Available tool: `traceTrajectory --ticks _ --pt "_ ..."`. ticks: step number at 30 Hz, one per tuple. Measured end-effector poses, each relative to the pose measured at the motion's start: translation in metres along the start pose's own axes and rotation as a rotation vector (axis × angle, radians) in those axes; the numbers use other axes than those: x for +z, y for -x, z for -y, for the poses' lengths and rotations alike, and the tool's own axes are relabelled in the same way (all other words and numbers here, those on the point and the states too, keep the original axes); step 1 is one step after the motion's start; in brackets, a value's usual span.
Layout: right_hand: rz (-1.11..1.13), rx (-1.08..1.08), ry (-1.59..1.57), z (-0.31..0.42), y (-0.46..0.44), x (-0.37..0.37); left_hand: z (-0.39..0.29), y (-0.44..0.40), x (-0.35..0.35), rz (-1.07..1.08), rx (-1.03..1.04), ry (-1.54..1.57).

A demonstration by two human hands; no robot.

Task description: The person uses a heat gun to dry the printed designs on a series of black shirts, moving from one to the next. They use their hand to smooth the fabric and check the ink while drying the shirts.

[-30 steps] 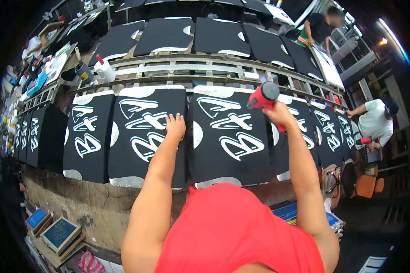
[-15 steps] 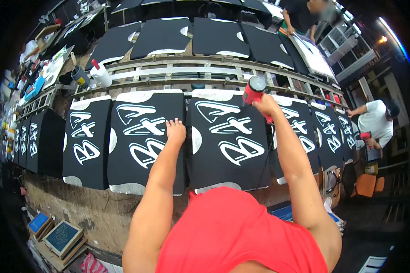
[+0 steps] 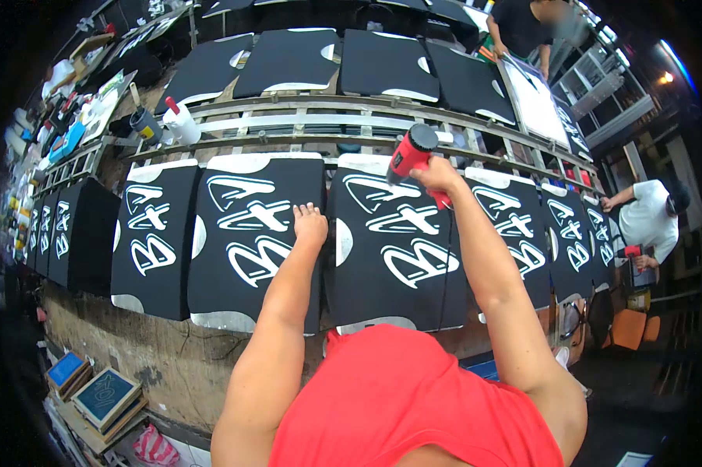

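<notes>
My right hand (image 3: pixel 438 176) is wrapped round the handle of a red heat gun (image 3: pixel 408 156). Its nozzle points down over the top letter of a black fabric panel (image 3: pixel 366 280) with white lettering, and a dark cord hangs from the handle. On the right edge of the neighbouring black panel (image 3: pixel 285 175), which bears the same lettering, my left hand (image 3: pixel 310 224) lies flat with its fingers stretched out. It holds nothing.
More lettered panels (image 3: pixel 150 218) line the bench to both sides. Behind a metal rail (image 3: pixel 304 121) lie plain black panels (image 3: pixel 285 62). One person (image 3: pixel 650 214) at right holds a red heat gun; another (image 3: pixel 518 31) stands behind a white-topped frame (image 3: pixel 534 105). Framed screens (image 3: pixel 105 398) sit lower left.
The heat gun in my right hand has swung left, over the panel's top letter, and its body is tilted more. My left hand keeps its place on the panel while the whole view shifts slightly.
</notes>
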State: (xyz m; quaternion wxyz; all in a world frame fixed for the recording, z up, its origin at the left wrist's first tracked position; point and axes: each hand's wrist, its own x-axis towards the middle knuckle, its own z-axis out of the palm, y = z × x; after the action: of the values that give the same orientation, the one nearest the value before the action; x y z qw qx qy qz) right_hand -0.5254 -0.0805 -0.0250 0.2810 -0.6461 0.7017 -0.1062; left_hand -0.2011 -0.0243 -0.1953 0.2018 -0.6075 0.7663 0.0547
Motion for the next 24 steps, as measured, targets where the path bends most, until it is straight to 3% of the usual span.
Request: traceTrajectory --ticks 1,3,5,9,11,15,19,21,24 --pt "0.08 0.047 -0.107 0.01 0.004 -0.002 0.0 0.001 -0.001 0.003 0.008 -0.024" --pt "0.031 -0.026 0.002 0.006 -0.01 0.015 -0.001 0.002 0.0 0.0 0.008 -0.026" --pt "-0.149 -0.147 0.122 0.014 -0.017 0.03 0.0 0.001 -0.004 -0.004 0.006 -0.029" --pt "0.016 -0.137 0.05 0.047 -0.009 0.025 -0.001 0.001 -0.001 -0.029 -0.013 0.105" --pt "-0.077 -0.161 0.03 0.043 -0.025 0.045 0.0 0.0 0.001 -0.052 -0.017 0.119" --pt "0.069 -0.193 -0.046 0.072 -0.016 0.045 -0.001 0.004 -0.006 -0.011 -0.01 0.095" --pt "-0.077 -0.278 -0.058 0.079 -0.019 0.064 0.0 0.001 -0.004 0.01 -0.013 0.098" --pt "0.136 -0.214 -0.021 0.087 -0.011 0.05 0.001 0.001 -0.003 0.007 -0.008 0.099" --pt "-0.015 -0.257 -0.023 0.073 -0.013 0.054 0.0 -0.001 0.005 0.011 -0.011 0.11"
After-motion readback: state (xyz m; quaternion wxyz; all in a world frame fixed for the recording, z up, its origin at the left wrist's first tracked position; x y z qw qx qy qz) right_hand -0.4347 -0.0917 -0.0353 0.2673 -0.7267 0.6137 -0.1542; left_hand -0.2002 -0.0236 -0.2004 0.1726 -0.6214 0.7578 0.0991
